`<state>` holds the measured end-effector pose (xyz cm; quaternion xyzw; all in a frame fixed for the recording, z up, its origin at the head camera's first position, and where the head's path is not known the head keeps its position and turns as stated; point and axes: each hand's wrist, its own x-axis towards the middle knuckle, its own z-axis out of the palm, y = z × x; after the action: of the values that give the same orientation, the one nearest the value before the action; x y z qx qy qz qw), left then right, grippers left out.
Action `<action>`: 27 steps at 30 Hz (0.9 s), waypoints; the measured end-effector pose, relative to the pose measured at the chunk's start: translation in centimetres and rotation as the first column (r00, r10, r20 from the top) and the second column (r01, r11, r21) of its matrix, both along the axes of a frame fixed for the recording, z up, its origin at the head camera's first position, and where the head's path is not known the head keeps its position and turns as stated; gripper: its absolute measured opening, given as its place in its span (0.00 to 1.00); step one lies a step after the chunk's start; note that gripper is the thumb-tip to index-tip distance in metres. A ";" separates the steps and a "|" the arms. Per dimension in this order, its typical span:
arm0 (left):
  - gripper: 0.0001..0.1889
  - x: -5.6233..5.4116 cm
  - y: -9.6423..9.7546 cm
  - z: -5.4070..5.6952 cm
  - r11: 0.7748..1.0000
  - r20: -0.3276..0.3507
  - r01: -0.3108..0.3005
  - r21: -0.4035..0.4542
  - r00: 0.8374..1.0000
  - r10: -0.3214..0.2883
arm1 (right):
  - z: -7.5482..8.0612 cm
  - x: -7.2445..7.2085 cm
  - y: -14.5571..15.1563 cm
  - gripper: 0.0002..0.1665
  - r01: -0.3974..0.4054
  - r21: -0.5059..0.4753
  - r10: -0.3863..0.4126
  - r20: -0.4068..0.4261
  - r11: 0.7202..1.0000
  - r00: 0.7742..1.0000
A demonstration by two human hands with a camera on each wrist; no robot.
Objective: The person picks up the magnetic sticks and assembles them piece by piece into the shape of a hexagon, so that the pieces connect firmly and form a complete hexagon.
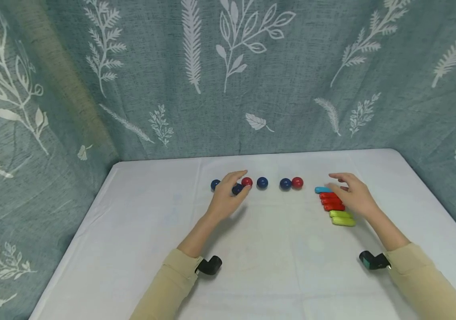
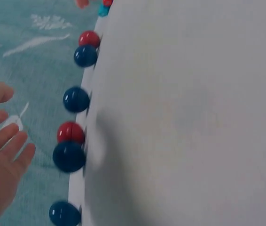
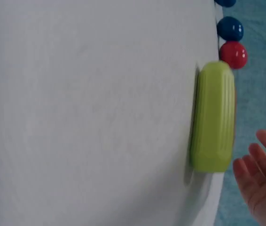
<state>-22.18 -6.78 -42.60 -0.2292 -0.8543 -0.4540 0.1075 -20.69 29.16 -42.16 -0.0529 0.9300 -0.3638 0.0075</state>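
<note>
My left hand point(image 1: 225, 198) is held over the back of the white table with its fingers apart and nothing between them. Beneath and beside it, glossy balls form a loose row: a blue ball point(image 1: 215, 185) at the left, another partly covered by the fingers, a red ball point(image 1: 246, 182) by the thumb and a lone blue ball point(image 1: 262, 182). Above a stack of ribbed bars my right hand point(image 1: 357, 195) hangs loosely curved, holding nothing. It partly hides a light-blue bar point(image 1: 322, 190) and several red bars point(image 1: 334, 207); two yellow-green bars point(image 1: 343, 221) lie nearest me.
Between the two hands, a blue ball point(image 1: 286, 184) touches a red ball point(image 1: 298, 182). White cloth covers the table point(image 1: 268, 262). A grey-green leaf-patterned curtain point(image 1: 152, 75) hangs behind and along both sides.
</note>
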 end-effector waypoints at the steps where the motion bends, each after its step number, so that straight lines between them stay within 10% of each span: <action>1: 0.23 -0.1 0.5 0.0 1.000 0.005 0.020 0.013 1.000 -0.021 | -0.1 -0.1 0.4 0.31 0.007 -0.007 -0.007 0.018 1.000 1.000; 17: 0.19 -2.8 9.1 -0.6 0.980 0.189 0.180 0.080 0.963 -0.192 | -1.9 -1.9 3.3 0.33 -0.038 -0.135 0.068 0.229 0.990 0.971; 27: 0.22 -5.0 12.4 -0.4 0.939 0.177 0.210 -0.273 0.970 -0.165 | -2.0 -2.1 3.5 0.32 -0.035 -0.139 0.067 0.233 0.990 0.970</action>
<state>-27.22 5.58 -43.02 -0.2880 -0.8913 -0.3483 -0.0360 -22.82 32.70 -44.12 -0.0334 0.8942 -0.4286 0.1245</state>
